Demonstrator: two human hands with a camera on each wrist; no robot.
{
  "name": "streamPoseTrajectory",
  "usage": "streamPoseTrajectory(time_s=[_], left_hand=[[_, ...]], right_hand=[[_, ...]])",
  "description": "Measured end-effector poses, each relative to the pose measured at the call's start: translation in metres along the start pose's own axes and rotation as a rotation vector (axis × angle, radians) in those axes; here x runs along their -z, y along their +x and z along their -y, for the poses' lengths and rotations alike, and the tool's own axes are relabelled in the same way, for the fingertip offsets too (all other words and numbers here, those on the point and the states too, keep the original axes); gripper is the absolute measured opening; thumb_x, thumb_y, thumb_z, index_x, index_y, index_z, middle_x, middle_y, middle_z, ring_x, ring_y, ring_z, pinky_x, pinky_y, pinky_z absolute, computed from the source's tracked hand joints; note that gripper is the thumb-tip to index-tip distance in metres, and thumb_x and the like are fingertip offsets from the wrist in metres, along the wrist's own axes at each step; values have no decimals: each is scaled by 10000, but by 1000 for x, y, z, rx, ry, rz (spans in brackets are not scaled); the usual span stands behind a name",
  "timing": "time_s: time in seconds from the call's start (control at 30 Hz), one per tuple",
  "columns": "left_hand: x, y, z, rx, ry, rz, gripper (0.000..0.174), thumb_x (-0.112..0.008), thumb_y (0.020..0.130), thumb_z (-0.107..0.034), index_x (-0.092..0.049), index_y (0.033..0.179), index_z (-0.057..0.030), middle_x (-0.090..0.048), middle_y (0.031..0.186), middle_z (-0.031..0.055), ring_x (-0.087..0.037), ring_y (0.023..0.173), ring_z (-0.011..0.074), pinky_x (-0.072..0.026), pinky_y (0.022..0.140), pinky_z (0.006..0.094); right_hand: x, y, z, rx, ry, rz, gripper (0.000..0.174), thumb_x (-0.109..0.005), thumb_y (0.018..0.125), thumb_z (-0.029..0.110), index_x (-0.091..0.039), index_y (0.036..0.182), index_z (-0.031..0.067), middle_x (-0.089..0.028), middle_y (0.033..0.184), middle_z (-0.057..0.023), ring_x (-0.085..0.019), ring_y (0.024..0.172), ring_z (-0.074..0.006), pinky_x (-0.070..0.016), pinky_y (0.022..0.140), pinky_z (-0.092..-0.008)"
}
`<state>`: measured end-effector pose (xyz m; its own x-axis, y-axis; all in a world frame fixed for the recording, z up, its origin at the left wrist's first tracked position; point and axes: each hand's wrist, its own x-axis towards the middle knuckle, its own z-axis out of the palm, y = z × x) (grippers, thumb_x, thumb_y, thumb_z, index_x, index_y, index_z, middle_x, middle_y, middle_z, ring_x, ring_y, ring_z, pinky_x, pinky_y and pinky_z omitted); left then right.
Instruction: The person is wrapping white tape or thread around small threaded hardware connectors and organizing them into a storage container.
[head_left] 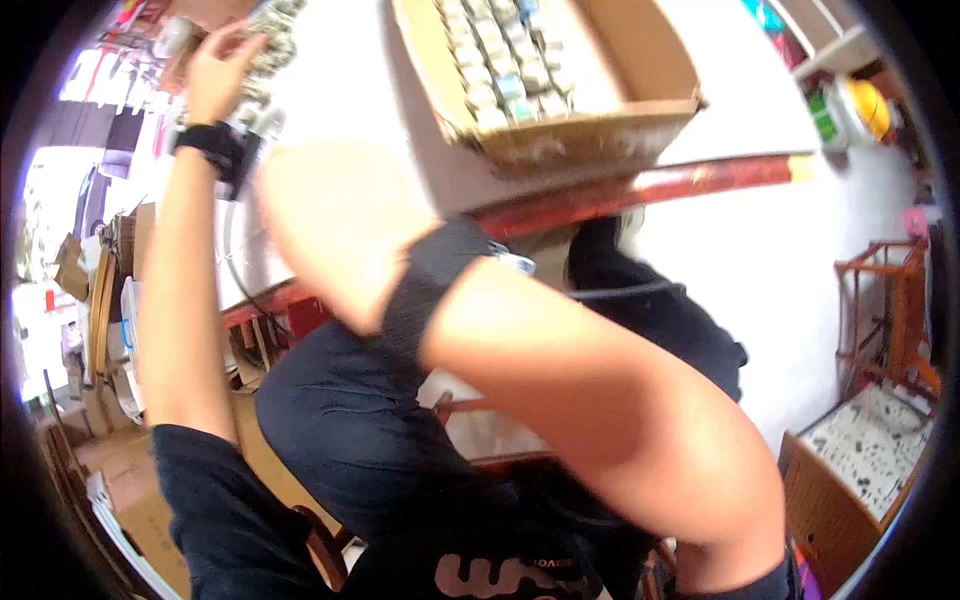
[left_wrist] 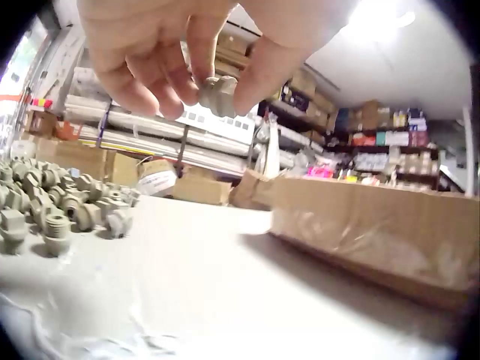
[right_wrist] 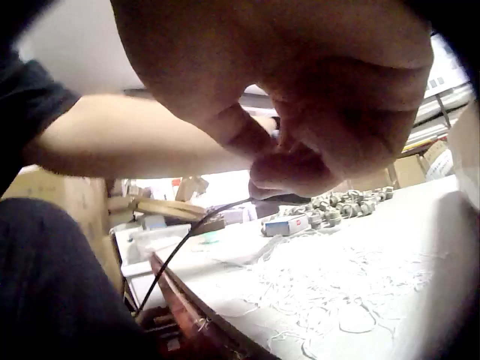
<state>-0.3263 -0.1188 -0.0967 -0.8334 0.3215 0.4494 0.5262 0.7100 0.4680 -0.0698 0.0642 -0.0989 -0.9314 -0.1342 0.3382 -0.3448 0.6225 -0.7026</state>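
Observation:
My left hand (left_wrist: 187,45) pinches a small grey-beige threaded plastic fitting (left_wrist: 218,96) between thumb and fingertips, above the white table. In the head view this left hand (head_left: 218,75) is beside a pile of similar fittings (head_left: 272,50). My right hand (right_wrist: 300,112) has its fingers curled, thumb close to the fingertips. A thin dark piece shows under these fingertips, in line with a black cable (right_wrist: 176,247); I cannot tell whether the hand holds it. In the head view the right hand (head_left: 320,190) is blurred and washed out by light.
A cardboard box (head_left: 600,140) with rows of fittings stands on the table. Thin white plastic strands (right_wrist: 345,292) lie scattered there. A small blue-and-white box (right_wrist: 286,226) is near the pile. The table's red edge (head_left: 640,190) runs before my knees.

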Motion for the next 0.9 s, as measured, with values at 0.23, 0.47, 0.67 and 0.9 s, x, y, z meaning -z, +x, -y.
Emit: streamPoseTrajectory(time_s=[0.23, 0.47, 0.67, 0.9], left_hand=[[8, -100, -168, 75, -493, -54, 326, -692, 864, -123, -628, 1177, -56, -648, 1063, 39, -605, 907, 104, -483, 783, 251], [41, -162, -254, -33, -513, -81, 348, -694, 807, -30, -638, 1150, -43, -618, 1013, 60, -624, 835, 133, -508, 718, 251], [24, -179, -259, -181, -480, -11, 350, -714, 763, -21, -661, 1108, -48, -614, 990, 91, -626, 828, 192, -516, 705, 283], [34, -186, -257, -85, -707, 93, 358, -679, 800, 29, -636, 1152, -16, -602, 1000, 37, -591, 901, 117, -493, 787, 249]], right_hand=[[88, -21, -5, -228, 413, -68, 226, -563, 915, 165, -587, 1058, -10, -661, 775, -130, -654, 664, -193, -519, 631, -319], [115, -50, 24, -404, 899, -25, 409, -560, 980, 234, -455, 1316, 25, -620, 1032, -97, -633, 762, -112, -516, 653, -212], [116, -73, 16, -377, 837, -54, 403, -599, 958, 187, -468, 1305, 29, -617, 1007, -64, -614, 821, -92, -507, 691, -205], [118, -81, 19, -391, 895, -37, 332, -608, 951, 175, -532, 1242, 34, -617, 931, -18, -599, 816, -77, -498, 701, -206]])
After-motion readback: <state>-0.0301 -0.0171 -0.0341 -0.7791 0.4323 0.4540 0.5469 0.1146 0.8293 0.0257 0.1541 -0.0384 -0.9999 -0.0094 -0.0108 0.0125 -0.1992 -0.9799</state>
